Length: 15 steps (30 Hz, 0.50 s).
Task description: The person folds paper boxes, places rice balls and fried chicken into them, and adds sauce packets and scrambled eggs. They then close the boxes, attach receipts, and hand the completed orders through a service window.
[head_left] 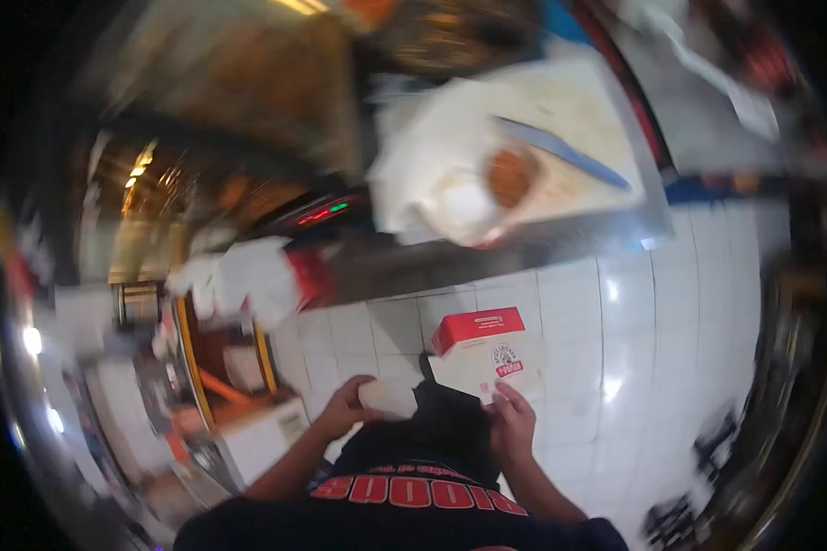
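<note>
My right hand [513, 418] grips the lower edge of a red and white cardboard food box [473, 354], printed with a round chicken logo. The box is held above the tiled floor, in front of my body. In my left hand [345, 406] is a small white thing [388, 399], rounded and blurred; its kind does not show clearly. Both hands are low, close to my dark shirt with red lettering, and apart from each other.
Ahead stands a metal-edged table [542, 248] with a pale board, crumpled white paper [441, 138], a blue-handled knife [565, 151] and a brown item [510, 177]. White and red bags [262, 275] hang left, near a lit display [326, 213]. An orange-brown shelf [230, 367] stands left.
</note>
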{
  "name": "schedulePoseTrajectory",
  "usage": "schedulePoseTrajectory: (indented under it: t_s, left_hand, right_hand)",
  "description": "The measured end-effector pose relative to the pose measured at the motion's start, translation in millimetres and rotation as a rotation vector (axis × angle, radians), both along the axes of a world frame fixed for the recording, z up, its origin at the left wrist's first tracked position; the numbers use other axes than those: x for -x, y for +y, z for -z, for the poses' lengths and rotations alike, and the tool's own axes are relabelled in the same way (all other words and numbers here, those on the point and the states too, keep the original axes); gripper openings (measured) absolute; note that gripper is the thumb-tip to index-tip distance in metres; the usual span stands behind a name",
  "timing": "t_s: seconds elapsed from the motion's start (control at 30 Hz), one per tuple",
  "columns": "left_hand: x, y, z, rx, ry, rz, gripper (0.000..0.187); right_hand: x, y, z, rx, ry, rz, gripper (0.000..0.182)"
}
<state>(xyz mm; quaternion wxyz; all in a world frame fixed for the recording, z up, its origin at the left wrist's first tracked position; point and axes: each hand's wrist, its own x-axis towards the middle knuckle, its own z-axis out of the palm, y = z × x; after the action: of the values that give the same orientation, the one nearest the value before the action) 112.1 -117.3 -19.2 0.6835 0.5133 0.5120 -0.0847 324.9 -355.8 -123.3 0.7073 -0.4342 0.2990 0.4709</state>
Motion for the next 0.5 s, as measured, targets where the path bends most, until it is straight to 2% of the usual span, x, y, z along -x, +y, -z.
schedulePoseTrajectory:
  t_s: [0.03,0.07,0.1,0.17,0.2,0.27,0.37,0.4,0.5]
  left_hand:
    - [11,-2,-7,0.051,-0.088,-0.127,0.073]
    - [16,-14,-18,-0.04,-0.112,-0.162,0.075]
    - [37,-17,-34,-0.065,-0.11,-0.282,0.074]
    - [74,-30,-43,-0.167,-0.248,-0.429,0.072]
    - [116,13,-43,-0.141,-0.277,-0.462,0.072]
    - [129,18,-52,-0.239,-0.35,-0.579,0.07]
    - [142,45,-43,-0.298,-0.43,-0.564,0.069]
    - [141,57,-30,-0.271,-0.519,-0.539,0.066]
    - [99,95,-14,-0.182,-0.558,-0.547,0.062]
  right_hand:
    - [-11,4,-35,-0.087,0.02,-0.044,0.035]
    - [-32,3,-66,-0.204,0.006,-0.137,0.04]
    - [-32,20,-103,-0.215,-0.02,-0.196,0.04]
    - [-37,54,-157,-0.592,-0.08,-0.169,0.043]
    - [-2,124,-170,-0.57,-0.165,-0.255,0.047]
    - [2,178,-178,-0.565,-0.241,-0.358,0.05]
    - [19,282,-168,-0.505,-0.275,-0.439,0.047]
    - [21,313,-166,-0.487,-0.256,-0.492,0.047]
    - [27,383,-157,-0.463,-0.247,-0.548,0.048]
